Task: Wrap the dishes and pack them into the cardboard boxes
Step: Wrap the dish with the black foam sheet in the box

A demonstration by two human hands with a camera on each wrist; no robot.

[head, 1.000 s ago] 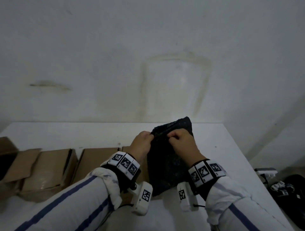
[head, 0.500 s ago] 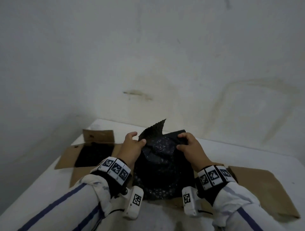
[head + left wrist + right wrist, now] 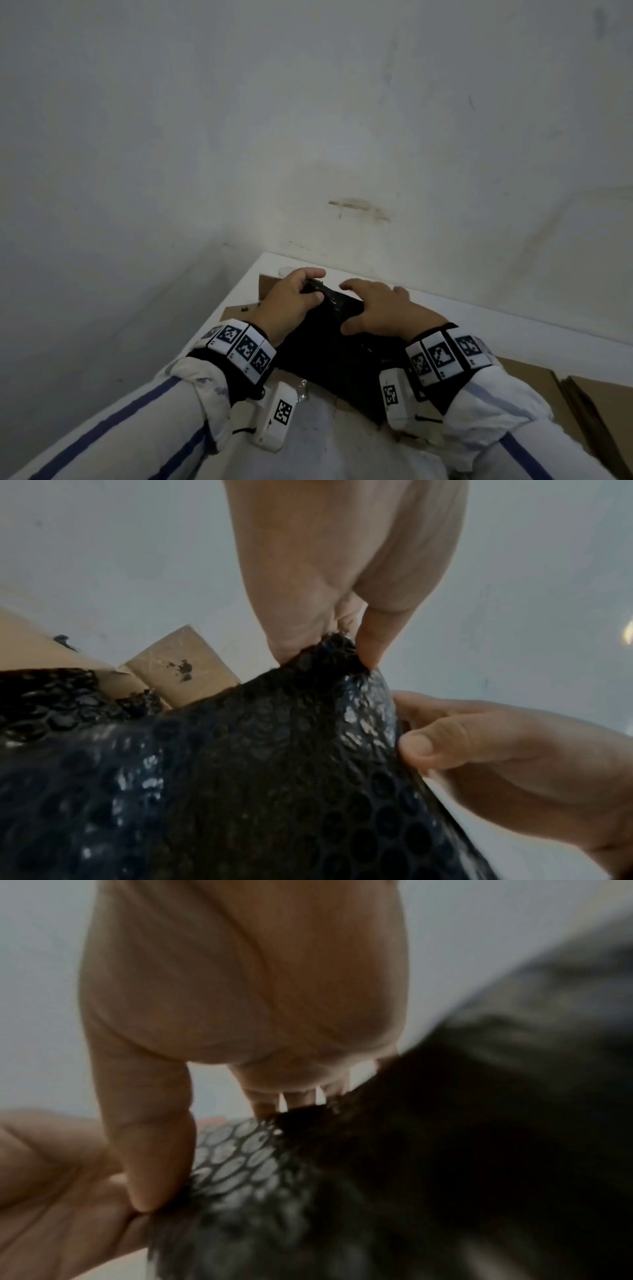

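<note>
A person's left hand (image 3: 291,301) pinches a corner of a bundle wrapped in black bubble wrap (image 3: 329,346), while the right hand (image 3: 383,317) lies on top of the bundle with fingers spread and fairly straight, thumb against its near side. The bundle sits over an open cardboard box (image 3: 263,286) at the far left corner of a white table (image 3: 513,329), with another flattened cardboard flap (image 3: 534,380) to the bundle's right.
</note>
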